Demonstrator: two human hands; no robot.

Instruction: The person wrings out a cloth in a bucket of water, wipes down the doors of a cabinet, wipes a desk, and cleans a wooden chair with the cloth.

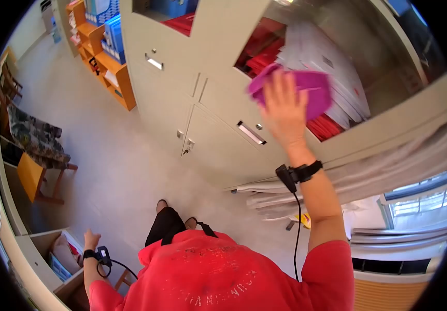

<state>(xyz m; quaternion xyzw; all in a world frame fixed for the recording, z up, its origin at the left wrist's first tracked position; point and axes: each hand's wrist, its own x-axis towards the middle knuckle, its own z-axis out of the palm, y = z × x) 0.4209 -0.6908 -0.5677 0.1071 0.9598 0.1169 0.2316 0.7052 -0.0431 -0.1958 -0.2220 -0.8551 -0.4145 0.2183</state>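
My right hand (281, 106) presses a purple cloth (314, 96) against the glass pane (376, 59) of a tall cabinet, holding it there with fingers spread over it. The cloth sticks out on both sides of the hand and is slightly blurred. Behind the glass lie stacked white papers or envelopes (319, 52) and red folders (265, 57). Low on the left, my left hand (91, 239) hangs by an open drawer (42, 249), fingers apart and nothing visible in it. Both wrists wear black bands with cables.
The cabinet (218, 111) has handles, and keys (186, 151) hang from a lower door. A wooden shelf (122, 78) with blue file boxes stands beyond it. On the left is a chair (31, 171) with a patterned garment over it. A curtain (348, 160) and window are at right.
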